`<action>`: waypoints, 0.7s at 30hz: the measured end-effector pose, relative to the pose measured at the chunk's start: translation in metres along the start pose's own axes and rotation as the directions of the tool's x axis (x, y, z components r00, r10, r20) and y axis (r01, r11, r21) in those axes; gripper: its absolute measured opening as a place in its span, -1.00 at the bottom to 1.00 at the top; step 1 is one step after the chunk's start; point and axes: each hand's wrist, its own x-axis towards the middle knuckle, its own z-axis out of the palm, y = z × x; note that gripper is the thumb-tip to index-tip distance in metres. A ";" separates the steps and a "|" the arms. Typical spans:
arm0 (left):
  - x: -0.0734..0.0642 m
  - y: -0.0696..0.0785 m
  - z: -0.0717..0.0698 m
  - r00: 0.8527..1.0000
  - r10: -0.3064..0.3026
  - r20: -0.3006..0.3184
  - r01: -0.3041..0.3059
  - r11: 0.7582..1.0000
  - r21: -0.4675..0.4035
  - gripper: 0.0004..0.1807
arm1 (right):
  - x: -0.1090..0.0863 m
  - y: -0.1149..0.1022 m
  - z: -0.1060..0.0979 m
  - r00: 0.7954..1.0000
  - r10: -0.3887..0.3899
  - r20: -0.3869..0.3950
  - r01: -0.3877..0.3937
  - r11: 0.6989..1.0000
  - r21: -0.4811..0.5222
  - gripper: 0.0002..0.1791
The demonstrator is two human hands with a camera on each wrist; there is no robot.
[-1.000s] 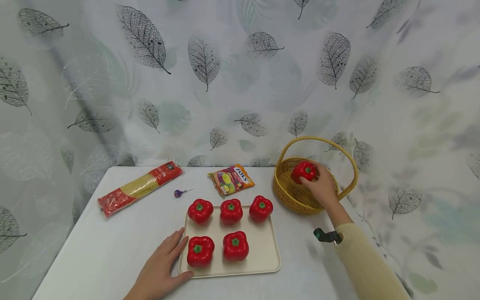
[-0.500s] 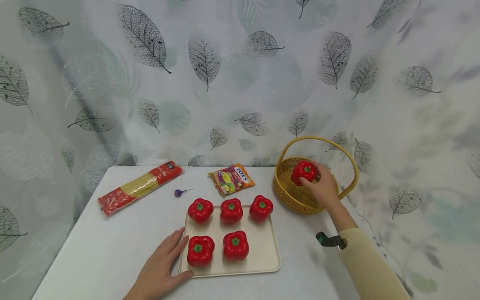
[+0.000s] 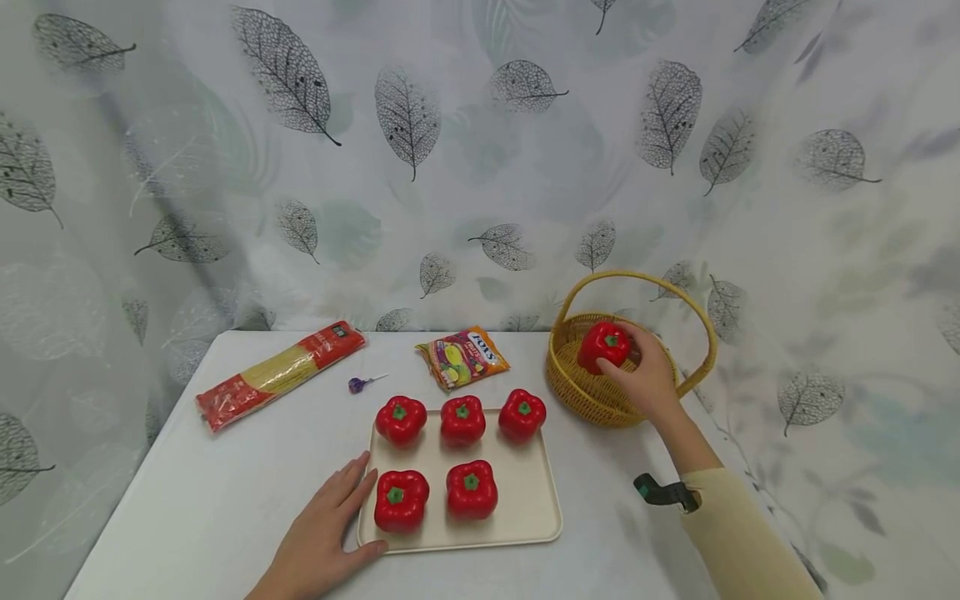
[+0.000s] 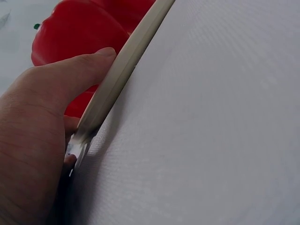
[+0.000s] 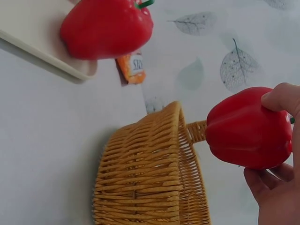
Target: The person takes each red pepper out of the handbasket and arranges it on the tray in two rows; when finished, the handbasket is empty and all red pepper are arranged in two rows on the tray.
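My right hand [image 3: 647, 375] grips a red bell pepper [image 3: 604, 347], thumb on one side and fingers on the other. In the right wrist view that bell pepper [image 5: 249, 129] is held above the rim of the wicker basket [image 5: 140, 173]. From the head view, the basket [image 3: 592, 404] shows no other pepper inside. Several more red bell peppers [image 3: 471, 492] sit stem up on the cream tray [image 3: 525, 525]. My left hand [image 3: 318, 533] rests at the tray's left edge, fingers spread and thumb on the near corner. The left wrist view shows the thumb lying on the tray's rim [image 4: 119, 70].
Behind the tray lies a Fox's candy bag [image 3: 463, 358]. A lollipop [image 3: 363, 384] and a long red-and-yellow noodle packet [image 3: 281, 375] lie to its left. The basket's tall handle [image 3: 637, 277] arches over its opening. A leaf-patterned curtain hangs behind the white table.
The right hand with its bell pepper has shifted very slightly left over the basket. My left hand and the tray have stayed put.
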 end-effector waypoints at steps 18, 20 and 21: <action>0.001 0.000 -0.001 1.000 0.003 0.031 -0.003 1.000 0.020 0.20 | -0.028 -0.029 -0.006 0.999 -0.047 0.023 0.047 0.999 0.016 -0.18; 0.001 0.000 0.000 1.000 0.001 0.031 -0.002 1.000 0.015 0.20 | -0.031 -0.031 -0.006 0.999 -0.048 0.023 0.048 0.999 0.006 -0.18; 0.001 0.000 0.000 1.000 0.000 0.032 0.000 1.000 0.011 0.20 | -0.032 -0.032 -0.006 0.999 -0.049 0.023 0.049 0.999 0.003 -0.18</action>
